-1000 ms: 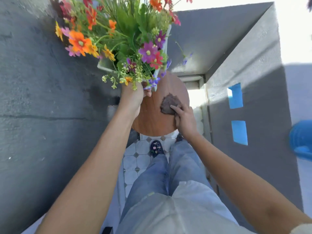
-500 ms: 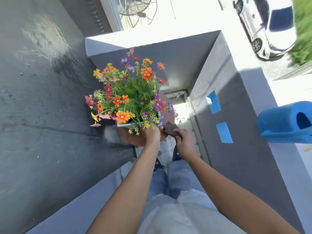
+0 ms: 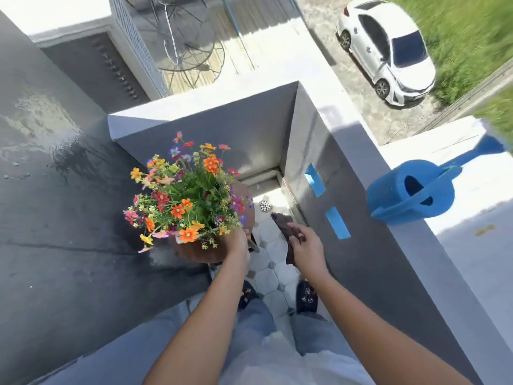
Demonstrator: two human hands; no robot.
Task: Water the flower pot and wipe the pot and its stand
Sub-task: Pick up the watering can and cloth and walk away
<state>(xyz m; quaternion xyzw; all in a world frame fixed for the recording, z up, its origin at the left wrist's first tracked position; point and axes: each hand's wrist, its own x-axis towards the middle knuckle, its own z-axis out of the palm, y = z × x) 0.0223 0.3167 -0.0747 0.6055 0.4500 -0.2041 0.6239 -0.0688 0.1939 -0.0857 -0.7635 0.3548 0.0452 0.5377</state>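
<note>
The flower pot (image 3: 180, 239) is mostly hidden under a dense bunch of flowers (image 3: 186, 195) in orange, red, pink, purple and yellow, with green stems and leaves; we see only a pale sliver of its rim under the blooms. It sits on a round brown stand (image 3: 194, 252), whose top shows at the near edge and again behind the flowers on the right. Pot and stand are at the foot of the dark grey wall (image 3: 55, 232) on our left, over the tiled floor (image 3: 268, 276) of a narrow balcony.

Our left hand (image 3: 238, 241) is closed on the near right edge of the pot, just under the flowers, fingers wrapped around it. Our right hand (image 3: 306, 247) is off to the right of the stand, apart from it, pinching a dark brown cloth (image 3: 286, 232) that sticks up above the fingers and hangs below the hand.

A blue watering can (image 3: 410, 197) rests on the ledge (image 3: 472, 245) at our right, well apart from both hands.
</note>
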